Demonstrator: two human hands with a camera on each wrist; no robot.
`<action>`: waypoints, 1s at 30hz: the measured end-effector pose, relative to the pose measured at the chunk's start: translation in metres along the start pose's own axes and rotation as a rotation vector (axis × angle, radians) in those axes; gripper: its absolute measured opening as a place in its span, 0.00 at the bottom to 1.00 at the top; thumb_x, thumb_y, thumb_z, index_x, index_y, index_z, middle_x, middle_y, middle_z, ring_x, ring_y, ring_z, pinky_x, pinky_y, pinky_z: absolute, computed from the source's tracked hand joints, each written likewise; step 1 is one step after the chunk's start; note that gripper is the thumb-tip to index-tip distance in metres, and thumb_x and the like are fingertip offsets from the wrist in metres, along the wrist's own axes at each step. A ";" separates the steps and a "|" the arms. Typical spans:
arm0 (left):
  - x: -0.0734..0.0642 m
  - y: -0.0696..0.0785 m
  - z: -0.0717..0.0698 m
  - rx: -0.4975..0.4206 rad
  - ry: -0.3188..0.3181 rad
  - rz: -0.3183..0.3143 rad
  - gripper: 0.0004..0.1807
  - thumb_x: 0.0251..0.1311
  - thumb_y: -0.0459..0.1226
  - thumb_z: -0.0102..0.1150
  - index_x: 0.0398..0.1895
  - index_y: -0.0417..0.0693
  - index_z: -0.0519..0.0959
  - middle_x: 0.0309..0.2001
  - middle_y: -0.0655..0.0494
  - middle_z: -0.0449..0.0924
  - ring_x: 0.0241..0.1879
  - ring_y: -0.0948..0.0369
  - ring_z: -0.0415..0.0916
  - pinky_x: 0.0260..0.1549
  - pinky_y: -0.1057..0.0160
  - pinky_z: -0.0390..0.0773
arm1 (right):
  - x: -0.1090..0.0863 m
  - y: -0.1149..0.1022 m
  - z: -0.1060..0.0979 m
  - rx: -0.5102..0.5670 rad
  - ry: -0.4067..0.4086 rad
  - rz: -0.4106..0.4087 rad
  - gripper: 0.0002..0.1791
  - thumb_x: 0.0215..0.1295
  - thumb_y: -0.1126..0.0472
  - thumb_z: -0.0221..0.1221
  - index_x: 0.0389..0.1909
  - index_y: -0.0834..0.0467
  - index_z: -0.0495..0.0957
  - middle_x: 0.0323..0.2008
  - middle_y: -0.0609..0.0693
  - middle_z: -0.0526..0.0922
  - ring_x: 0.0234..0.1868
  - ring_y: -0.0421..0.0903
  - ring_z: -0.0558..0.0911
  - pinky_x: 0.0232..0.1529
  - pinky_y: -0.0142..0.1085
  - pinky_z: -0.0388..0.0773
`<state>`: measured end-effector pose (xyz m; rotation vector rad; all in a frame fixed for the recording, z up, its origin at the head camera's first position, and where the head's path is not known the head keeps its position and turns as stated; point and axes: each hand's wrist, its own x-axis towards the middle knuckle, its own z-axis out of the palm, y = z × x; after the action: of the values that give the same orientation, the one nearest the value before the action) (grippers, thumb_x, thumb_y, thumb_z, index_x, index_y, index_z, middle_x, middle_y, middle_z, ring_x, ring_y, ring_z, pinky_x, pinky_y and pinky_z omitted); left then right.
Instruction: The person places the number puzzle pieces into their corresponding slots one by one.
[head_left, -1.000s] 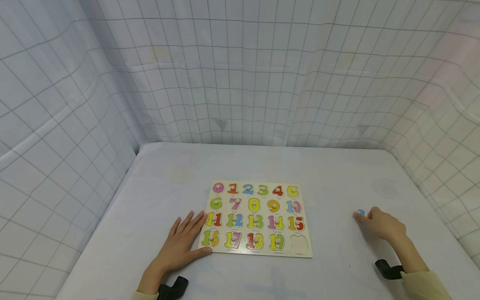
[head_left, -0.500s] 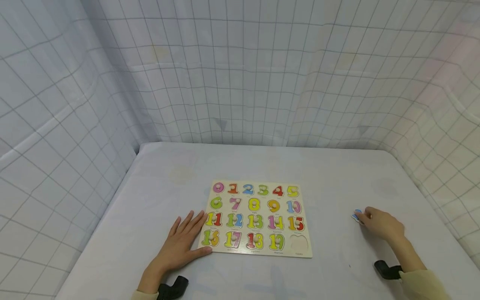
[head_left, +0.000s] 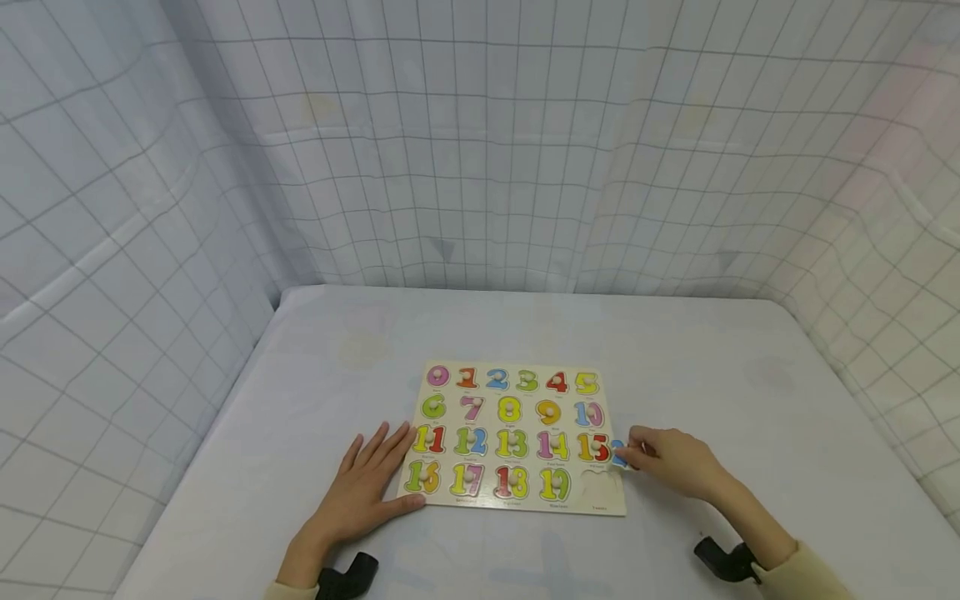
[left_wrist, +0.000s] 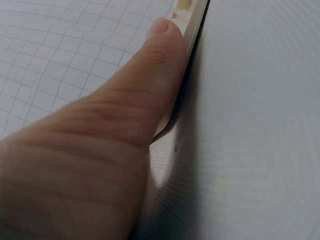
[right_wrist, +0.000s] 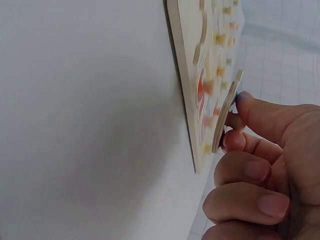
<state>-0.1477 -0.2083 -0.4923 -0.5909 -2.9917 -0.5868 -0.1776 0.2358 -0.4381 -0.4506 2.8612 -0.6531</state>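
Observation:
A wooden number puzzle board lies flat on the table, with knobbed number pieces set in rows. At its lower right corner a bare recess shows. My left hand rests spread at the board's left edge; the left wrist view shows its thumb lying on the board's corner. My right hand pinches a puzzle piece by its knob between thumb and forefinger. The piece has blue on its face, partly hidden by fingers. It hovers tilted over the board's right edge, apart from the surface.
White cloth covers the table. Grid-patterned white curtains hang behind and at both sides. A black wrist strap mount sits at the left wrist, another mount at the right.
My right hand has lifted the blue puzzle piece off the table at the right and carried it left to the board's right edge. My left hand has stayed in place.

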 end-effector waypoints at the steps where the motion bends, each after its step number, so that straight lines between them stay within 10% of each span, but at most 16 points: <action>1: 0.000 0.000 0.000 0.002 0.000 0.000 0.51 0.51 0.68 0.53 0.73 0.51 0.57 0.73 0.56 0.51 0.72 0.52 0.40 0.67 0.47 0.34 | 0.000 -0.005 0.003 0.001 -0.014 -0.013 0.18 0.64 0.42 0.57 0.22 0.47 0.67 0.13 0.39 0.63 0.16 0.37 0.63 0.17 0.29 0.53; 30: 0.000 0.000 0.000 0.008 -0.002 -0.003 0.51 0.51 0.68 0.53 0.74 0.52 0.56 0.73 0.57 0.51 0.72 0.52 0.40 0.67 0.47 0.33 | -0.003 -0.028 0.031 -0.037 -0.084 -0.111 0.20 0.62 0.45 0.60 0.18 0.48 0.65 0.11 0.37 0.57 0.14 0.34 0.60 0.17 0.28 0.50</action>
<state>-0.1473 -0.2079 -0.4924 -0.5873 -2.9963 -0.5750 -0.1603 0.2004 -0.4523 -0.6309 2.7889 -0.5847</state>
